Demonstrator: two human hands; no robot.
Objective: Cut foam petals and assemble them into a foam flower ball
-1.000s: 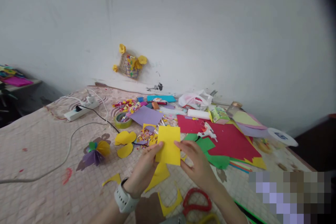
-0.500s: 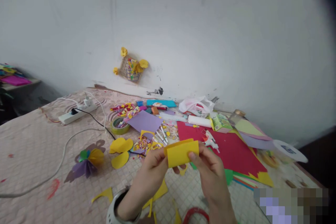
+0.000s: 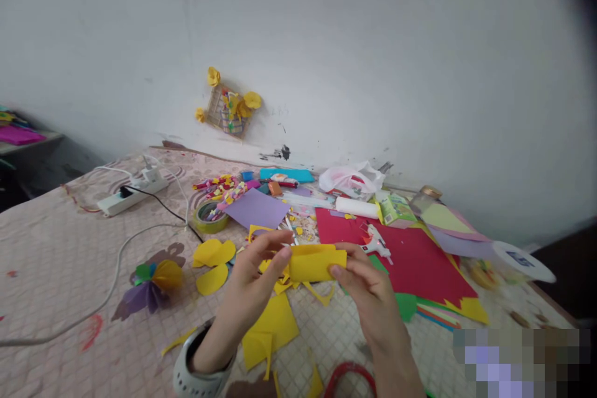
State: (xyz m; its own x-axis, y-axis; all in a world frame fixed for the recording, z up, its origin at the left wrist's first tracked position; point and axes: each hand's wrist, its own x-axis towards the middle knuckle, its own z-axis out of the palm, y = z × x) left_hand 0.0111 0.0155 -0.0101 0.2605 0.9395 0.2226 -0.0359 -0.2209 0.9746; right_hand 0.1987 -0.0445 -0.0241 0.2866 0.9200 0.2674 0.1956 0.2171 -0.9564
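Observation:
A folded piece of yellow paper (image 3: 313, 264) is held over the middle of the table. My right hand (image 3: 373, 283) pinches its right end, thumb in front and fingers behind. Beside the left end, my left hand (image 3: 259, 270) has its fingers spread and thumb apart; whether the thumb touches the paper I cannot tell. Under my hands lie a yellow sheet (image 3: 278, 320) and thin yellow offcuts (image 3: 321, 294). Yellow paper petals (image 3: 212, 283) lie to the left of my left hand.
A purple-and-yellow paper flower (image 3: 153, 286) and a power strip (image 3: 133, 196) with cables are at left. A tape roll (image 3: 209, 217) and purple sheet (image 3: 259, 208) lie farther back. At right, a glue gun (image 3: 377, 242) rests on red paper (image 3: 420, 267). A red curved handle (image 3: 349, 368) shows in front.
My left hand has released its grip on the paper's left end and spread its fingers. The paper, still in my right hand, looks narrower and has shifted slightly left.

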